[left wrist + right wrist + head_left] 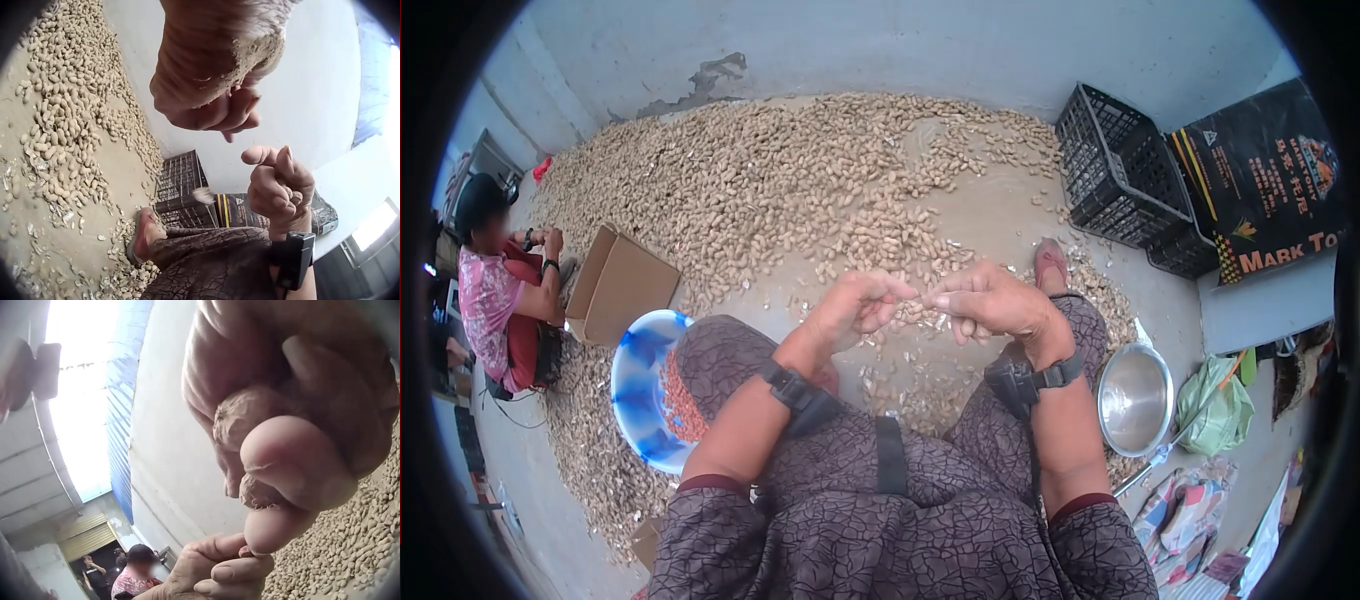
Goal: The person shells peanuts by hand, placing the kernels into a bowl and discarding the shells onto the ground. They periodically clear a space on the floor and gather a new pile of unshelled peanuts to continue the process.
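In the head view my left hand (860, 305) and right hand (1000, 303) face each other over the floor, fingertips close together. Curled fingers of the right hand hold whole unshelled peanuts (242, 417) against the palm, with its index finger and thumb reaching towards the left hand. The left hand has its fingers bent and its thumb and index finger brought close to the right fingertips; I cannot tell whether it holds anything. A pale, blurred piece of shell (203, 195) appears below the hands in the left wrist view.
Unshelled peanuts (800, 180) cover much of the floor. A blue-and-white basin (628, 400) with reddish kernels sits at left, beside a cardboard box (635, 270) and a seated person (500, 290). At right are a metal bowl (1135, 400) and black crates (1115, 180).
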A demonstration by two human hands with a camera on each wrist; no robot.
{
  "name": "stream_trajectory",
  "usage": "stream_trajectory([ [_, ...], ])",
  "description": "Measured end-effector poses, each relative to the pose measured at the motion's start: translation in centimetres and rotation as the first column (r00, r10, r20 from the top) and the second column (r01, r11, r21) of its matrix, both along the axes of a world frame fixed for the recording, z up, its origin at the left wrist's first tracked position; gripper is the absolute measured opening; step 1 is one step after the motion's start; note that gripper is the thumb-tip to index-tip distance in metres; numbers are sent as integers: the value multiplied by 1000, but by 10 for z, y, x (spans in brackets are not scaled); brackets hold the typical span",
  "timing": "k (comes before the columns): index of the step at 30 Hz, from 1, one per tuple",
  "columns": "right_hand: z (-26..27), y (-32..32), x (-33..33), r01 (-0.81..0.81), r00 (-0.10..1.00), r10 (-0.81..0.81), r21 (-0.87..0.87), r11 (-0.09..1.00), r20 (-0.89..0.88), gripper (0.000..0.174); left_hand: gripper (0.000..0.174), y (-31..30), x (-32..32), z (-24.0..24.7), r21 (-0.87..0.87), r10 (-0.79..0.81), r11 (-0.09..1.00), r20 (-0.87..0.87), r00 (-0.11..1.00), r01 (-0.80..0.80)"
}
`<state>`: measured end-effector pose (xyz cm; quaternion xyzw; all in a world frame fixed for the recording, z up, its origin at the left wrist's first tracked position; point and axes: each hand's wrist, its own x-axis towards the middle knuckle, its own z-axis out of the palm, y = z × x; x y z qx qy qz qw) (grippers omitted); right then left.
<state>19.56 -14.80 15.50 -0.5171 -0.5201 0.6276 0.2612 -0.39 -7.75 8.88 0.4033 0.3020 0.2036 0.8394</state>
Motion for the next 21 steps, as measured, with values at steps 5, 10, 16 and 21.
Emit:
stream_trajectory([
  [5, -2, 4, -16, 244, 967, -232, -123, 962, 109, 28, 26, -7, -5, 0, 49, -113, 993, 60, 992, 110],
  [10, -27, 14, -24, 281, 959, -275, -143, 949, 63, 32, 21, -17, 7, 7, 260, -57, 964, -15, 998, 59],
  [16, -14, 12, -35, 312, 946, -323, -198, 929, -21, 32, 18, -19, 15, 7, 392, -78, 914, -79, 994, 103],
  [21, -21, 12, -27, 257, 940, -264, -61, 965, -214, 26, 20, -10, 11, -1, 176, 33, 984, 50, 998, -41],
])
